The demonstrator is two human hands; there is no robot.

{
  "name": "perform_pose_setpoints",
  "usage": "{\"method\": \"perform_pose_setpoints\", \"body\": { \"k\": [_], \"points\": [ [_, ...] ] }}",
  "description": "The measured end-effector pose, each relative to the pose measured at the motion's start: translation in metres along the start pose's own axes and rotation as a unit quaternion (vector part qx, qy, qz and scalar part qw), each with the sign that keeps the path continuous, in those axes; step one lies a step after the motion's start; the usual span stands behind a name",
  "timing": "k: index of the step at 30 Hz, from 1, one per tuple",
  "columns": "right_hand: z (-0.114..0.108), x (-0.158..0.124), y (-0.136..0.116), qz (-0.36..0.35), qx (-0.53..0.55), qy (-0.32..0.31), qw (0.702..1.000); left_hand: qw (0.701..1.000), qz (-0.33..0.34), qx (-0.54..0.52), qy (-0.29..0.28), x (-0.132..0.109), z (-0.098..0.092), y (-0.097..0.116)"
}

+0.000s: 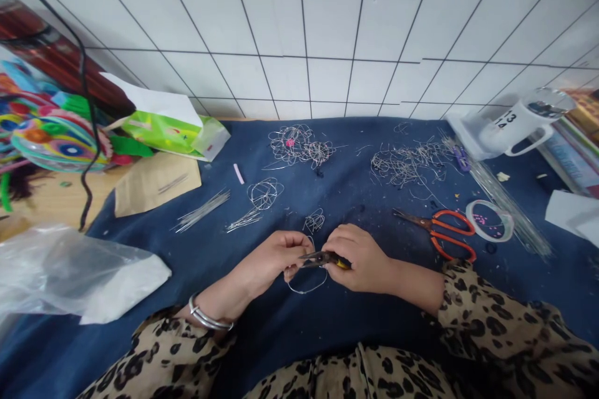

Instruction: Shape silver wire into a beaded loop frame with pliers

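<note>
My left hand (279,254) pinches a thin wire ring (306,292), whose loop hangs below the fingers. In my right hand (356,257) is a pair of pliers (321,257) with dark jaws and a bit of yellow on the handle. The jaws point left and meet the wire close to my left fingertips; whether they are closed on it I cannot tell. Just beyond my hands lies a small bundle of wire loops (314,220). A round wire frame (264,193) rests farther left, beside short cut wires (244,219).
Orange-handled scissors (452,234) and a roll of tape (489,221) lie to the right, near long straight wires (510,206). Tangled wire heaps (407,163) sit toward the tiled wall. A white mug (528,121) stands back right; a plastic bag (84,274) lies left.
</note>
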State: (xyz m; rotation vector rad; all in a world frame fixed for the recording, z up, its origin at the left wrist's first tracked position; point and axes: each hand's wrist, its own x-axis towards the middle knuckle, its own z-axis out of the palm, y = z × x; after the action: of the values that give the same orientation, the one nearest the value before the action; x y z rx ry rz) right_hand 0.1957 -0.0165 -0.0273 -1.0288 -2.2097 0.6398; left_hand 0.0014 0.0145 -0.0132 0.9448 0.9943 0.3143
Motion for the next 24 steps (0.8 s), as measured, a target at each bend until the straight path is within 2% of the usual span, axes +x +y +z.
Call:
{"method": "perform_pose_setpoints", "body": {
  "k": [4, 11, 24],
  "points": [
    [-0.002, 0.002, 0.0, 0.049, 0.052, 0.0, 0.997, 1.0, 0.016, 0.008, 0.001, 0.0, 0.0, 0.001],
    [-0.014, 0.006, -0.004, 0.12, 0.126, -0.028, 0.984, 0.995, 0.07, 0.056, -0.037, -0.002, -0.002, 0.003],
    [-0.017, 0.009, -0.005, 0.155, 0.144, -0.044, 0.976, 0.986, 0.084, 0.141, -0.03, -0.004, -0.002, 0.005]
  ]
}}
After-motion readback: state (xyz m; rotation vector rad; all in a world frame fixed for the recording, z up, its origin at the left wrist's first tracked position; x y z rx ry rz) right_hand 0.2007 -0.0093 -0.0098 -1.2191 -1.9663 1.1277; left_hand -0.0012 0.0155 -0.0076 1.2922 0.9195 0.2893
